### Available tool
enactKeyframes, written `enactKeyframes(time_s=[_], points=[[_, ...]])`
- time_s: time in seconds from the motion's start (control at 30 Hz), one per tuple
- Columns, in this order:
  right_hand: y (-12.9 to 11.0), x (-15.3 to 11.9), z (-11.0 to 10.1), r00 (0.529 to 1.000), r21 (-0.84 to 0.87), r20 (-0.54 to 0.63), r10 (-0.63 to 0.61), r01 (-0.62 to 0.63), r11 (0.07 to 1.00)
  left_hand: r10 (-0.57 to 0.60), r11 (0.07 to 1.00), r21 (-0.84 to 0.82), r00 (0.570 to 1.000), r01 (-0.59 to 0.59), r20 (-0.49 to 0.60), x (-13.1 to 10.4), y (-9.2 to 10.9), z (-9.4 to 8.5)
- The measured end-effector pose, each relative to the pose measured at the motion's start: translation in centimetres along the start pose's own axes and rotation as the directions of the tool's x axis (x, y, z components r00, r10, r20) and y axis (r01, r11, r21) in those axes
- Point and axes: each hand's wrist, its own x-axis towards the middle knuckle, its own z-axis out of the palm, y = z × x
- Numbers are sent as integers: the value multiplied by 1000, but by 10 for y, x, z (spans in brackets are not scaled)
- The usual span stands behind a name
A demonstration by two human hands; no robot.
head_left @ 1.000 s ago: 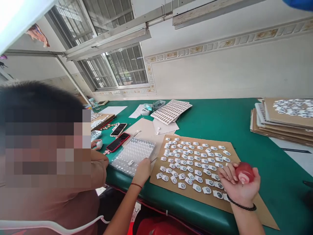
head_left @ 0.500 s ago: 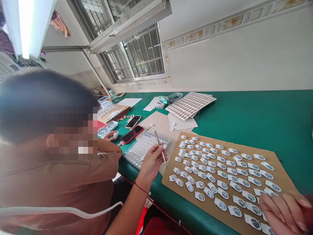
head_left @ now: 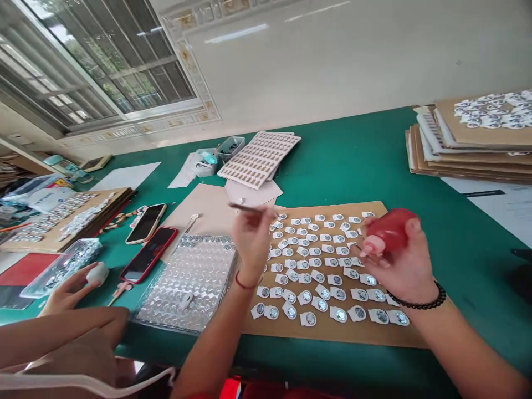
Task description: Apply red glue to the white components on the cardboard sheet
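My left hand [head_left: 252, 241] is closed on slim metal tweezers [head_left: 243, 208], at the left edge of a brown cardboard sheet [head_left: 299, 335]. My right hand [head_left: 409, 271] grips a red squeeze bottle [head_left: 394, 227] with a pale pink tip, above the sheet's right part. Rows of small white pieces with round silvery centres, such as one white piece [head_left: 308, 318], lie on the sheet. Left of my left hand is a clear bubbled plastic tray [head_left: 183, 277] with a small white piece on it.
A co-worker's hand [head_left: 68, 288] at left holds a small white object beside a clear box of silvery parts [head_left: 68, 266]. Two phones, one a red-cased phone [head_left: 149, 255], lie near the tray. White slotted boards [head_left: 260, 158] lie behind; a cardboard stack [head_left: 457, 160] stands back right.
My view has swung right. My right hand, low at the right edge before, is now raised over the sheet with the red bottle in it. The tweezers have stayed in my left hand.
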Motion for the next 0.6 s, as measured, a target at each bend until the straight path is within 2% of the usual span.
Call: enactKeyframes(time_s=[0.03,0.1,0.2,0.23,0.27,0.3,0.33,0.37,0.4,0.53,0.6], points=[[2,1,-3,999,-35,31,39,-38,999,46,998,44,994,-51,99,-14,-3,-4],[5,3,-7,993,-86,78,92,-85,993,118,988,66,955,-140,271,-41,-6,-18],[9,2,-9,993,-104,99,61,-51,993,241,960,15,848,-281,471,-68,-3,-44],[11,1,-9,995,-104,91,44,-34,994,318,934,-36,785,-355,531,-73,-1,-51],[14,0,-10,997,-103,73,23,-15,995,413,876,-68,672,-477,614,-77,2,-57],[17,-2,-10,999,-105,46,1,3,994,444,826,-72,567,-559,694,-81,4,-61],[22,-4,-11,1000,-112,15,-15,16,994,444,789,-64,495,-611,747,-83,6,-63],[26,-6,-12,1000,-123,-11,-20,19,992,439,761,-52,454,-646,776,-86,7,-65],[30,-9,-13,1000,-136,-27,-11,7,991,436,750,-44,443,-660,783,-89,7,-65],[39,-19,-13,994,-188,-94,53,-70,980,455,775,-26,529,-631,716,-97,4,-59],[37,-22,-5,983,-217,-159,90,-124,968,414,796,5,551,-605,725,-96,4,-56]])
